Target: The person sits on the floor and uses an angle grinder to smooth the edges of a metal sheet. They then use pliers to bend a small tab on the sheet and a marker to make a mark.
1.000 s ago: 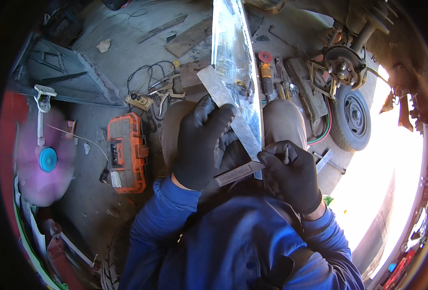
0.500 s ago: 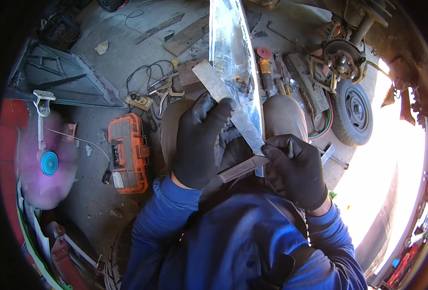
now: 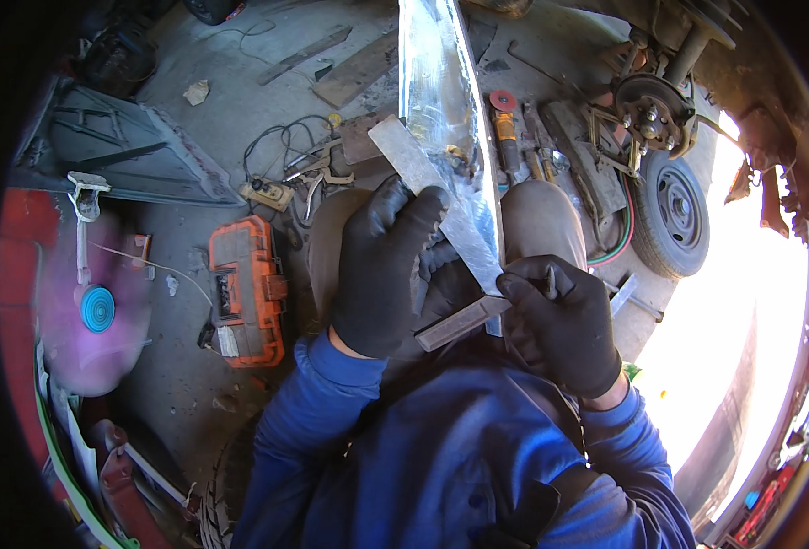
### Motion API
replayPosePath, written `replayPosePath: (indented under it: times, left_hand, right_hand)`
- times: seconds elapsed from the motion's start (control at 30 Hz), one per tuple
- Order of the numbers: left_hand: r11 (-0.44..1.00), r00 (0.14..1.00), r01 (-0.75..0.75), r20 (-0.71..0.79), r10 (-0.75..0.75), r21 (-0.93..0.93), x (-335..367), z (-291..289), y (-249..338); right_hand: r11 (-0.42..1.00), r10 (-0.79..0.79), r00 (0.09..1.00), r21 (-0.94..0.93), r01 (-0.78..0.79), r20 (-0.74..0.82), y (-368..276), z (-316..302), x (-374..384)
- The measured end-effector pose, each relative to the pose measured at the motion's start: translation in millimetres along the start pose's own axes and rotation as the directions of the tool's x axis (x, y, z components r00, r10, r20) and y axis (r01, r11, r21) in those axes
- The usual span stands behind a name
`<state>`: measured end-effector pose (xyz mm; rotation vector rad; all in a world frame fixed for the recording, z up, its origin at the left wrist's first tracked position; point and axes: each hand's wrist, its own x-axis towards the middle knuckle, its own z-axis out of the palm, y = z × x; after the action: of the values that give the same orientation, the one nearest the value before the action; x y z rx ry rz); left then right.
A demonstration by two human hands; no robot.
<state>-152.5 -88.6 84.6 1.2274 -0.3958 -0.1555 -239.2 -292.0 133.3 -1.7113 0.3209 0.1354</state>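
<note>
A long bright sheet-metal strip (image 3: 436, 87) stretches from the top of the view down between my knees, with a dark burnt patch near its middle. Slanted across it lies the steel blade of a try square (image 3: 466, 240), its darker stock pointing down to the left. My left hand (image 3: 386, 261), in a black glove, is closed around the square's blade edge, thumb on top. At the square's corner my gloved right hand (image 3: 564, 325) is pinched, fingertips touching near the strip's edge. A small grey tip shows between its fingers; what it belongs to is hidden.
An orange toolbox (image 3: 245, 293) stands on the floor at left, near a blurred spinning pink fan (image 3: 93, 306). An angle grinder (image 3: 505, 133) lies beyond my right knee. Farther right are a wheel (image 3: 671, 215) and a brake hub (image 3: 648, 112). A grey panel (image 3: 139, 142) stands far left.
The whole scene has shifted very slightly to the right in view. Both hands keep the same hold on the square and strip.
</note>
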Motion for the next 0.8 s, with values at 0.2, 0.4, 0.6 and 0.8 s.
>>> replayPosePath:
  times: [0.2,0.4,0.6,0.8]
  left_hand:
    - [0.999,1.0,0.0,-0.017,-0.001,-0.037,-0.6,2.3,-1.2]
    - [0.992,0.994,0.086,-0.054,-0.092,-0.091,2.6,7.9,8.6]
    - [0.928,0.958,0.226,-0.104,-0.266,-0.298,4.7,13.2,18.1]
    - [0.912,0.963,0.213,-0.079,-0.256,-0.35,9.6,14.7,18.6]
  right_hand:
    - [0.995,0.083,0.997,0.046,-0.083,0.006,-3.7,-1.1,-2.6]
    - [0.993,0.115,0.993,0.027,-0.115,-0.002,-11.6,0.4,-3.9]
    - [0.993,0.119,0.993,0.016,-0.119,-0.001,-10.4,-1.8,-4.0]
    - [0.997,0.0,1.0,-0.077,-0.002,-0.026,-5.7,0.7,-1.0]
